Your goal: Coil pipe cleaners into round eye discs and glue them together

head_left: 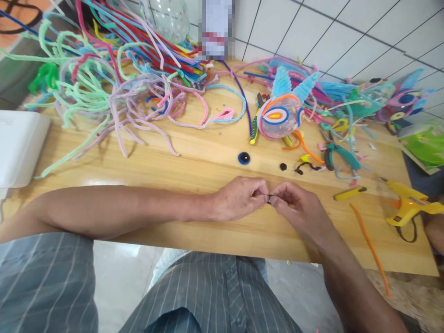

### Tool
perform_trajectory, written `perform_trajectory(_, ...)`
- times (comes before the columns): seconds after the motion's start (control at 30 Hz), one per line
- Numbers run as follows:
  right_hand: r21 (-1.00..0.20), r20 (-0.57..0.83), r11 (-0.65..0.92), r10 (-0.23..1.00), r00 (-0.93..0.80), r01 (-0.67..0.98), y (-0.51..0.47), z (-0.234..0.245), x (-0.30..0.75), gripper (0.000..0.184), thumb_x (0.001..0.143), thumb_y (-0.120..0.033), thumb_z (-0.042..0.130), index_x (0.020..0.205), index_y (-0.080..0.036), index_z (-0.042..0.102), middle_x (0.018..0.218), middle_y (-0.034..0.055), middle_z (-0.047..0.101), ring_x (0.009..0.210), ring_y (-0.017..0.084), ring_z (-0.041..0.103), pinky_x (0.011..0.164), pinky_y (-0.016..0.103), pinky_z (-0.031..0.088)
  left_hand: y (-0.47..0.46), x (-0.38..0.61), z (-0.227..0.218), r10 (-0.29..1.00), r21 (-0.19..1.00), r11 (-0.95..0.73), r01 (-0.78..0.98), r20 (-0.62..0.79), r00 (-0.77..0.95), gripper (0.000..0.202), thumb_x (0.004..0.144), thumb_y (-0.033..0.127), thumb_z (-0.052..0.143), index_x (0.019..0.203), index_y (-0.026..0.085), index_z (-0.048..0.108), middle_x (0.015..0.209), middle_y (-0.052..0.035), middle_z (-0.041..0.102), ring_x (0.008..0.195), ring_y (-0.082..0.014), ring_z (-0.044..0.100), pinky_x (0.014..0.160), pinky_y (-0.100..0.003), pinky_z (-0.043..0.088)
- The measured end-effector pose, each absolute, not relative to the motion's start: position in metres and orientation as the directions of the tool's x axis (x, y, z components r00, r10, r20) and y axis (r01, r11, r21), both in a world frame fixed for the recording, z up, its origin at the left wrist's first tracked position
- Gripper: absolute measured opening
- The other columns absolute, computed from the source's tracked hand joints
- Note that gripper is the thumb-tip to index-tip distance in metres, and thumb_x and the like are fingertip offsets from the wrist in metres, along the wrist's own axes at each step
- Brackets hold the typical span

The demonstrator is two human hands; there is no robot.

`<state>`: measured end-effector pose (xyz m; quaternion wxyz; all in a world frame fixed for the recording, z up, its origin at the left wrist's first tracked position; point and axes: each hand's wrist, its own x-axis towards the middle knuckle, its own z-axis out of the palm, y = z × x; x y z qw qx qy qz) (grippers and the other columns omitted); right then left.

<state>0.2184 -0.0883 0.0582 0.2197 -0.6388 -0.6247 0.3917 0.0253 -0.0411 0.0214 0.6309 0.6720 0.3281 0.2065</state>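
Observation:
Close to the table's front edge, my left hand (237,200) and my right hand (300,206) meet fingertip to fingertip. Both pinch a small black piece (268,199), mostly covered by the fingers; it may be pipe cleaner, but I cannot make out its shape. Just beyond them lie a blue-rimmed black disc (244,158) with a white spot, a small black disc (283,166) and a bent black strip (308,164). Farther back sits a clear rounded body (280,121) with light blue fuzzy ears and a ringed eye of orange, white and blue.
Heaps of pipe cleaners (138,99) spread over the back left. Teal-handled pliers (343,156), a yellow cutter (349,193), an orange pipe cleaner (370,247) and a yellow glue gun (407,201) lie to the right. A white box (22,148) stands at the left edge.

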Motion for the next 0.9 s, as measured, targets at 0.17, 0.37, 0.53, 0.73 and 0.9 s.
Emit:
perform_trajectory(0.17, -0.710, -0.162, -0.077, 0.985, -0.056, 0.700, -0.086, 0.062, 0.214, 0.009, 0.079, -0.026, 0.061, 0.071, -0.023, 0.060, 0.059, -0.0037, 0.060, 0.052, 0.012, 0.052, 0.050, 0.024, 0.038, -0.041, 0.026, 0.021, 0.686, 0.983, 0.045, 0.176, -0.158, 0.710, 0.009, 0.092, 0.014, 0.056, 0.085, 0.016, 0.062, 0.073, 0.0043, 0.060, 0.067, -0.0086, 0.051, 0.062, -0.022, 0.039)
perform_trajectory(0.37, -0.724, -0.083, -0.042, 0.996, -0.026, 0.689, -0.090, 0.054, 0.213, 0.006, 0.078, -0.025, 0.062, 0.072, -0.023, 0.061, 0.059, -0.0036, 0.061, 0.053, 0.012, 0.056, 0.051, 0.024, 0.041, -0.040, 0.027, 0.022, 0.696, 0.981, 0.069, 0.179, -0.176, 0.696, 0.008, 0.089, 0.012, 0.057, 0.084, 0.016, 0.062, 0.071, 0.0049, 0.059, 0.065, -0.0084, 0.050, 0.063, -0.022, 0.039)
perform_trajectory(0.53, -0.768, -0.008, -0.056, 0.997, 0.079, 0.638, -0.097, 0.040, 0.207, 0.007, 0.081, -0.027, 0.063, 0.074, -0.023, 0.061, 0.060, -0.0036, 0.061, 0.052, 0.012, 0.055, 0.050, 0.024, 0.041, -0.042, 0.026, 0.020, 0.730, 0.981, 0.122, 0.148, -0.190, 0.657, 0.006, 0.091, 0.016, 0.057, 0.085, 0.016, 0.060, 0.076, 0.0026, 0.062, 0.070, -0.0103, 0.054, 0.064, -0.023, 0.040)
perform_trajectory(0.73, -0.783, -0.102, -0.067, 0.995, -0.022, 0.619, -0.096, 0.044, 0.214, 0.011, 0.086, -0.033, 0.065, 0.081, -0.023, 0.063, 0.065, -0.0026, 0.063, 0.056, 0.013, 0.056, 0.052, 0.025, 0.044, -0.043, 0.025, 0.020, 0.720, 0.983, 0.011, 0.185, -0.136, 0.680, 0.010, 0.092, 0.014, 0.055, 0.083, 0.017, 0.058, 0.069, 0.0049, 0.054, 0.065, -0.0095, 0.048, 0.061, -0.023, 0.035)
perform_trajectory(0.9, -0.706, -0.143, 0.001, 0.979, -0.144, 0.708, -0.090, 0.058, 0.222, 0.016, 0.090, -0.033, 0.063, 0.078, -0.023, 0.065, 0.064, -0.0027, 0.063, 0.056, 0.013, 0.054, 0.053, 0.026, 0.041, -0.042, 0.026, 0.020, 0.716, 0.978, -0.059, 0.200, -0.098, 0.691, 0.011, 0.092, 0.011, 0.054, 0.084, 0.017, 0.059, 0.074, 0.0035, 0.060, 0.067, -0.0097, 0.052, 0.065, -0.024, 0.038)
